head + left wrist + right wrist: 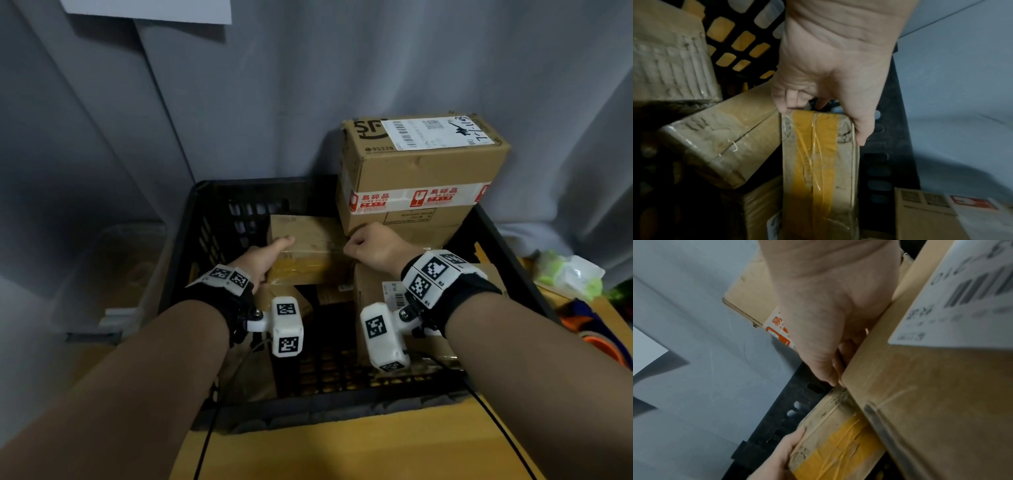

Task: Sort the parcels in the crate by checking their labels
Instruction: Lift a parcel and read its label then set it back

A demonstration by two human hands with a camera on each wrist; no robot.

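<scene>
At the far left, outside the black crate [191, 240], a clear plastic bin [113, 274] stood on the floor against the grey curtain [308, 85]. Inside the crate, toward its back left, lay a flat parcel [308, 250] bound with yellow tape, and both hands were on it. The left hand [263, 260] gripped its left end, thumb laid along the top and the fingers curled round the far side; the left wrist view showed the thumb [859, 129] down one edge of the taped end and the fingertips [785, 100] hooked over the other. The right hand [373, 246] was closed on the parcel's right end, its fingers tucked down between that parcel and the boxes next to it, so the fingertips themselves could not be seen. Below the hands, lower in the crate, sat more brown parcels, one at the right bearing a white barcode label [394, 294]. At the back right corner a large box [418, 171] stood higher than the rest, with a printed shipping label [442, 132] on top and a band of red-and-white fragile tape [421, 198] round its side. The crate rested on a yellow wooden surface [342, 452], and at the far right lay a crumpled white and green bag [568, 274].
</scene>
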